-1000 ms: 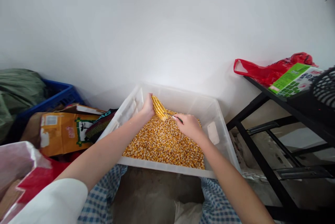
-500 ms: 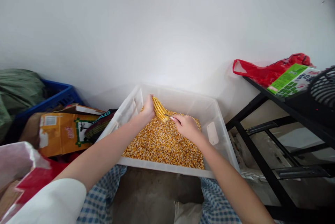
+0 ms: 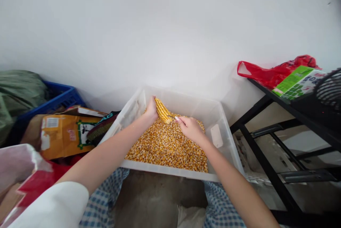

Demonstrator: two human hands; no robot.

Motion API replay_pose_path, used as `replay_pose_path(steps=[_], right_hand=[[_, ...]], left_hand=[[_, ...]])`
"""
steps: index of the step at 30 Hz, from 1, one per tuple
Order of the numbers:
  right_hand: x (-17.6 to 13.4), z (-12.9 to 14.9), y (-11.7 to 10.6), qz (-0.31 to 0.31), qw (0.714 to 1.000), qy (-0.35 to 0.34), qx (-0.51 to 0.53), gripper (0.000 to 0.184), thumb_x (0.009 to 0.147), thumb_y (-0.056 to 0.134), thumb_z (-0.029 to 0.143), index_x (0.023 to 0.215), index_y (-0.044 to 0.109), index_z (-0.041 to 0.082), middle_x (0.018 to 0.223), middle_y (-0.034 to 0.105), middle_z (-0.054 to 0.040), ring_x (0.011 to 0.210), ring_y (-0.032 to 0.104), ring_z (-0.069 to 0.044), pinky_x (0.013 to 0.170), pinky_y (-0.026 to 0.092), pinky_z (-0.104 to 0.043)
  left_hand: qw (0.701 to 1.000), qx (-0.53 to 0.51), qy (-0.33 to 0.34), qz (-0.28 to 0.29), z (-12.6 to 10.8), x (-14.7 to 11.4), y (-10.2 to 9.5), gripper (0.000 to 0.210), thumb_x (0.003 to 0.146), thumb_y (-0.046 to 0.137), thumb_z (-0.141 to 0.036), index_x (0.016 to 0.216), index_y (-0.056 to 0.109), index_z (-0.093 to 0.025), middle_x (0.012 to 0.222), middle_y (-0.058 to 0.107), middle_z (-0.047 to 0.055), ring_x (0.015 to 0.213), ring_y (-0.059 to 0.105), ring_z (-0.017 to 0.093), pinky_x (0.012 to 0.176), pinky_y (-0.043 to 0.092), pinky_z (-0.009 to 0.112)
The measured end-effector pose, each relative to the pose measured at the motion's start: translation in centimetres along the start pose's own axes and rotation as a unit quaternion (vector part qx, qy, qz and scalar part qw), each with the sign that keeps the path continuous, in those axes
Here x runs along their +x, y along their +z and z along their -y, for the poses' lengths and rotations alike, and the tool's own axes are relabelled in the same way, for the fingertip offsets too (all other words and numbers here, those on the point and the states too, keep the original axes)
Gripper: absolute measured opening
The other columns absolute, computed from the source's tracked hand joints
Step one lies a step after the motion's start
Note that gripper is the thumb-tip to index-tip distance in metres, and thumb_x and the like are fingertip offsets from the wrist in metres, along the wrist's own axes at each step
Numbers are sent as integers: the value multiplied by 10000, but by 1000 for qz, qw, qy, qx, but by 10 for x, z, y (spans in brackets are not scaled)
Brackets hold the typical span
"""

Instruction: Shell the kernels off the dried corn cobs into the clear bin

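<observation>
My left hand (image 3: 151, 110) is closed around the far end of a yellow corn cob (image 3: 162, 110), which slants down toward the right. My right hand (image 3: 188, 125) grips a thin dark metal tool (image 3: 173, 117), its tip at the cob's lower end; its exact kind is too small to make out. Both hands are over a translucent plastic bin (image 3: 183, 174) holding a heap of loose corn kernels (image 3: 165, 149). Kernels cover most of the cob, and its near tip looks paler.
A blue crate (image 3: 66, 94) with a green bag stands at the left, beside an orange package (image 3: 62, 133) and a red-and-white bag (image 3: 39, 174). On the right, a black metal frame (image 3: 255, 149) bears a red plastic bag (image 3: 269, 75), a green-white box (image 3: 295, 82) and a fan (image 3: 330, 89).
My right hand has shifted slightly, and more of the tool's shaft shows at the cob's lower end. The left hand keeps the cob in nearly the same place.
</observation>
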State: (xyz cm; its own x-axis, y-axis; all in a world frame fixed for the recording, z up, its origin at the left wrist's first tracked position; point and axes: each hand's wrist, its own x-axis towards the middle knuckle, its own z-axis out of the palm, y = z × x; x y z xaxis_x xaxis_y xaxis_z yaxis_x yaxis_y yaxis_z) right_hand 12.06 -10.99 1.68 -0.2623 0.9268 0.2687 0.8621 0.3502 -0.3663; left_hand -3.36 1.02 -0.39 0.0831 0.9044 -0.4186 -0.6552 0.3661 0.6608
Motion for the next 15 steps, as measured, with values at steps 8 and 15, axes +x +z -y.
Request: replay_pose_path(steps=[8,15], right_hand=[[0,-1,6,3,1000,-3,-2,378,889,268,352,907,611,194,756,646,-48,651,558,-129,589,307,-215],[-4,3,10,15,995,4,-94,361,890,241,341,972,563,200,766,644,-64,658,572,-153,597,318,-238]], left_hand=[[999,5,30,-21,3,1,1,281,721,420,-450,632,443,-184,489,484,20,558,580,196,544,487,314],[999,12,35,-22,5,-1,0,288,739,393,-457,653,437,-185,494,480,15,531,564,185,531,474,304]])
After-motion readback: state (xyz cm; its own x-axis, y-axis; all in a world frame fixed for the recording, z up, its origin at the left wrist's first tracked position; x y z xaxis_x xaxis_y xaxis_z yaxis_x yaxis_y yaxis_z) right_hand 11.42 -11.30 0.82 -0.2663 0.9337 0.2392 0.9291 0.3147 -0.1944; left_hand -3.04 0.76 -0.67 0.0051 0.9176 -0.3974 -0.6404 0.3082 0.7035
